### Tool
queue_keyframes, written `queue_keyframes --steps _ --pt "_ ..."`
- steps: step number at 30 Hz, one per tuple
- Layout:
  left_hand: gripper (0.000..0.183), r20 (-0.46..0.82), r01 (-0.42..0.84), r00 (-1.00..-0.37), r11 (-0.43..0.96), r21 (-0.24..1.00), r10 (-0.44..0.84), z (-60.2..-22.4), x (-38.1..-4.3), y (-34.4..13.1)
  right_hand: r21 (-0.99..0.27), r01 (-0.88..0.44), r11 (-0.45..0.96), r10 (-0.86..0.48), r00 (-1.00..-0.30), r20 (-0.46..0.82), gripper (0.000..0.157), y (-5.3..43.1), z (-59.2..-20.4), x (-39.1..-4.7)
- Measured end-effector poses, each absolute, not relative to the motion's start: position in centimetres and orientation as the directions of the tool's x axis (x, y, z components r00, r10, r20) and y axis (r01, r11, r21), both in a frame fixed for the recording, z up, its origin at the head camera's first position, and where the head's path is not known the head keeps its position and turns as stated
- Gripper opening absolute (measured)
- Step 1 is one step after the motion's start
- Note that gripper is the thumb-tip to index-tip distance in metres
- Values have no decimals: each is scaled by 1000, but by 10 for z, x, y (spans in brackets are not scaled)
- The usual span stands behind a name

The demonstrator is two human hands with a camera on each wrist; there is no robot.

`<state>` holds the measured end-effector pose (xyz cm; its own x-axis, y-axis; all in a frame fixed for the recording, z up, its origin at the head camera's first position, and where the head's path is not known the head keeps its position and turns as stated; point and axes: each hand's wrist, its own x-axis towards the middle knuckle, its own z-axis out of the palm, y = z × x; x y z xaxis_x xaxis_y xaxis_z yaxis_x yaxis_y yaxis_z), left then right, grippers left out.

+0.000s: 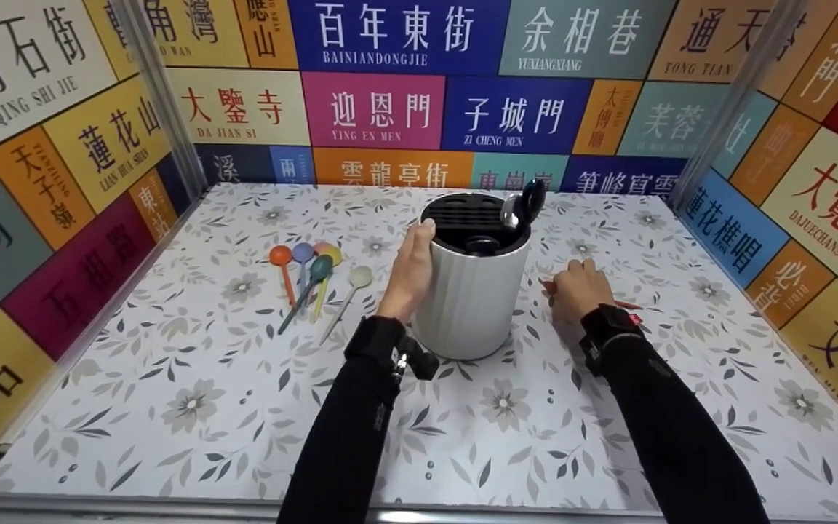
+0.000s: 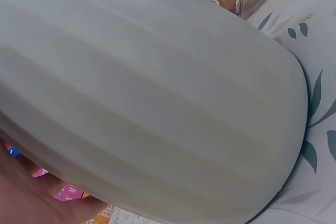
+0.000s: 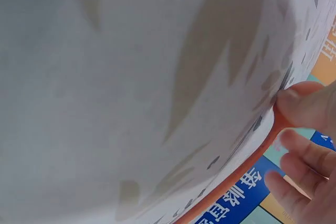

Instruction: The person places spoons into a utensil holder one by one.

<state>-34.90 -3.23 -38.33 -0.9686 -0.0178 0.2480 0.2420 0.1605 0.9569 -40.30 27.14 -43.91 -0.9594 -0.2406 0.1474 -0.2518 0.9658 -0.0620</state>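
Observation:
My left hand [image 1: 410, 269] grips the side of a white ribbed utensil holder [image 1: 466, 306] near its rim, with the thumb at the top edge. The holder stands upright and has a black slotted top [image 1: 463, 211]. A shiny, rounded utensil with a black part [image 1: 524, 207] sticks up from its right side. To the right of the holder, my right hand [image 1: 580, 291] is low over the table on an orange-red spoon [image 3: 226, 184]. The thumb [image 3: 302, 106] lies against the spoon's neck, by its rounded head. In the left wrist view the holder's wall fills most of the picture.
Several coloured spoons lie in a group left of the holder, among them an orange one [image 1: 281, 255], a dark green one [image 1: 321, 268] and a pale one [image 1: 359, 276]. Upright panels with printed signs [image 1: 390, 109] enclose the flower-patterned table [image 1: 193, 407] at the back and sides.

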Motion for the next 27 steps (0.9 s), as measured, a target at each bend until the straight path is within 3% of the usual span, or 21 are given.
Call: queue_keyframes --steps 3,9,12,17,23,27 --pt "62 247 241 -969 165 956 -16 -382 -348 -32 -129 -241 962 -226 -967 116 21 271 -439 -402" --pt "62 235 231 -972 176 957 -3 -382 -348 -31 -446 -165 880 -158 -986 55 27 268 -433 -398" --pt "62 238 234 -971 172 957 2 -383 -348 -30 -539 -113 835 -124 -992 16 28 265 -431 -398" --pt "62 243 239 -970 157 958 -4 -384 -349 -31 -553 -84 829 -69 -997 47 35 261 -432 -401" --pt "62 245 241 -969 156 958 -8 -383 -348 -31 -585 -78 807 43 -981 189 22 251 -431 -400" --pt "60 245 238 -969 163 958 -26 -382 -348 -31 -637 -101 764 53 -975 218 18 242 -422 -399"
